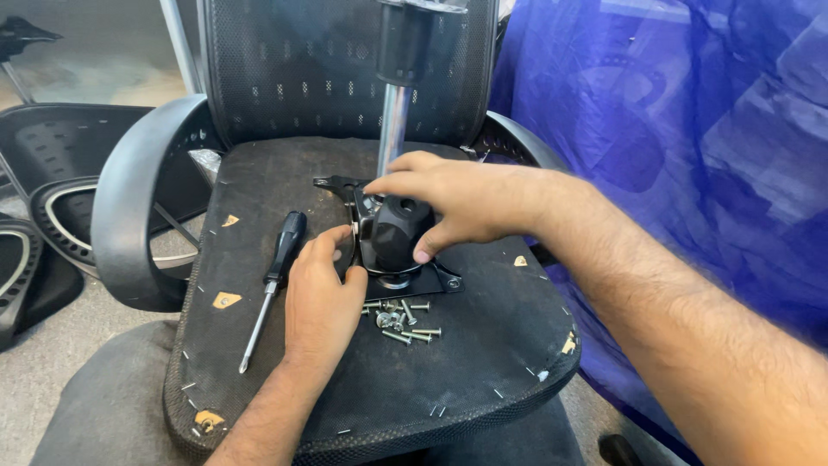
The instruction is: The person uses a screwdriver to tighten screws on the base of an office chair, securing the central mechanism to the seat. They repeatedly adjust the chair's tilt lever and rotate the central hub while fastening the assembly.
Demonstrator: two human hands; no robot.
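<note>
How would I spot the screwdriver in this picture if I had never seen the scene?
Find the upturned black chair seat filling the middle. Left of the left hand lies the screwdriver, apart from it and untouched. It is one long tool with a black handle and thin steel shaft, unlike the short loose bolts piled nearby.

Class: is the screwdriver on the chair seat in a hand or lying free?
Lying free: the screwdriver rests flat on the seat, beside the left hand, untouched.

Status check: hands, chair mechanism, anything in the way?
Left hand and right hand both on black chair mechanism, sitting on upturned seat. Loose bolts just below it; screwdriver lying left.
</note>
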